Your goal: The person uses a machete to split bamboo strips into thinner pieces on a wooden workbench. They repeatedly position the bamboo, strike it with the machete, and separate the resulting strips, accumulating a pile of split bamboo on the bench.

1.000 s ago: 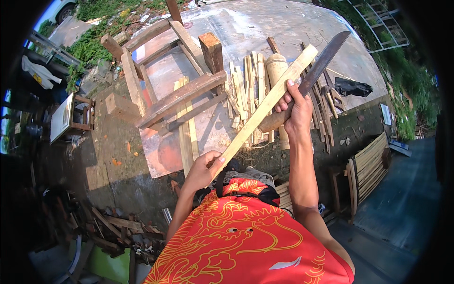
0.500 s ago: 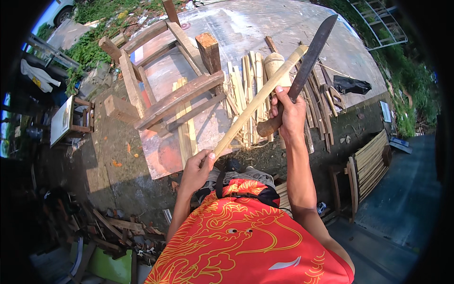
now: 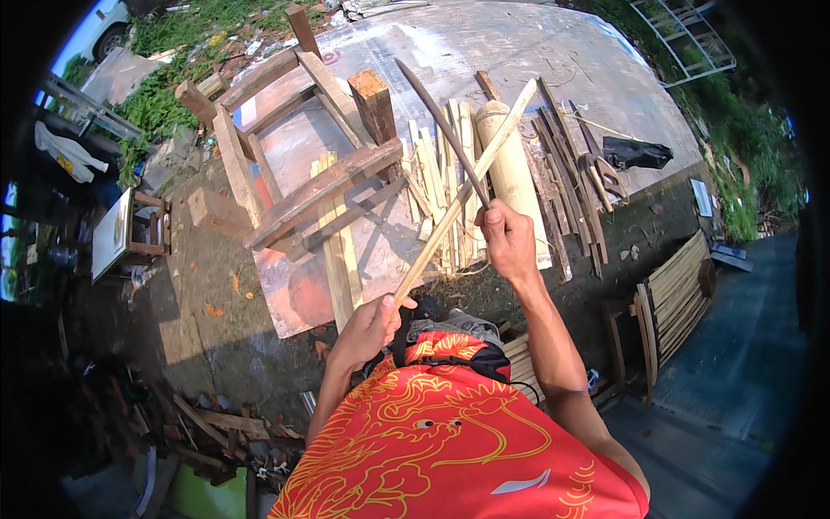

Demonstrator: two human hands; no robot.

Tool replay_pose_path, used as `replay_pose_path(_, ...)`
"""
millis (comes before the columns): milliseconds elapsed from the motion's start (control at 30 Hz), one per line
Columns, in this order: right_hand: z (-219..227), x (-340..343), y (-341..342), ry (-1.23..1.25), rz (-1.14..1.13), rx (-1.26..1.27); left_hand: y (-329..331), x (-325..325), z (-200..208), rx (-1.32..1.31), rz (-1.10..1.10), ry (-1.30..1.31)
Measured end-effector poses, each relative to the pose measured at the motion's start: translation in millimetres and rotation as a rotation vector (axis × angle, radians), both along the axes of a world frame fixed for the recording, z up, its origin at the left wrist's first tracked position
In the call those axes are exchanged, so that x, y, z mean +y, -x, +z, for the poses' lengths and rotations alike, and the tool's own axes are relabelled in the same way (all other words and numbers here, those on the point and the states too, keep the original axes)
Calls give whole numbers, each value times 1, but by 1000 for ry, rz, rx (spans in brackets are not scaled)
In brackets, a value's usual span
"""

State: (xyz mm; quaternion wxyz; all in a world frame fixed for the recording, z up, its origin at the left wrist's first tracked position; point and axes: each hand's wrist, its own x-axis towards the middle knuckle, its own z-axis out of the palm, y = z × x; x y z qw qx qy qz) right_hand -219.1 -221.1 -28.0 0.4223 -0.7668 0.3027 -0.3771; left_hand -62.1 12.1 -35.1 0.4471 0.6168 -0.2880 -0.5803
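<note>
My left hand [image 3: 370,330] is closed round the near end of a long pale bamboo strip [image 3: 439,232], which slants up and away to the right. In my right hand [image 3: 507,242] is the handle of a machete, gripped in a fist. Its dark blade [image 3: 439,118] points up and to the left, seen nearly edge-on, and crosses the strip in this view; whether they touch I cannot tell. Beyond the strip a thick bamboo log [image 3: 512,169] lies on the board, beside several split bamboo pieces [image 3: 425,173].
An upturned wooden frame with legs [image 3: 324,197] stands on the flat board [image 3: 380,56] to the left. Dark wooden strips [image 3: 566,173], a handsaw [image 3: 610,176] and a black plastic bag [image 3: 637,153] lie at the right. A slatted bamboo panel [image 3: 677,290] stands at the lower right.
The machete has swung from pointing up and right to up and left, its blade turning edge-on. My right hand has dropped slightly nearer; the strip has tilted a little.
</note>
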Motion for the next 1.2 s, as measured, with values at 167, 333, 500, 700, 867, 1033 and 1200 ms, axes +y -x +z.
replay_pose_path(167, 4, 6, 6, 469, -8, 352, 0, -3, 12, -64, -22, -35)
replay_pose_path(333, 15, -23, 8, 426, -228, 491, -3, 1, 22, -91, -27, -88)
replay_pose_path(500, 14, -36, 14, 520, -146, 475, -4, -1, 29, -158, -29, -82)
replay_pose_path(700, 14, -45, 11, 497, -45, 567, -1, -5, 27, -180, -14, -120)
replay_pose_path(867, 32, -69, 15, 459, -388, 504, 1, -2, 26, -167, -37, -180)
replay_pose_path(1033, 34, -67, 23, 579, 83, 736, 4, -7, 26, -47, -10, -105)
replay_pose_path(1200, 27, -87, 15, 190, -460, 447, -1, -16, 26, 42, -4, -44)
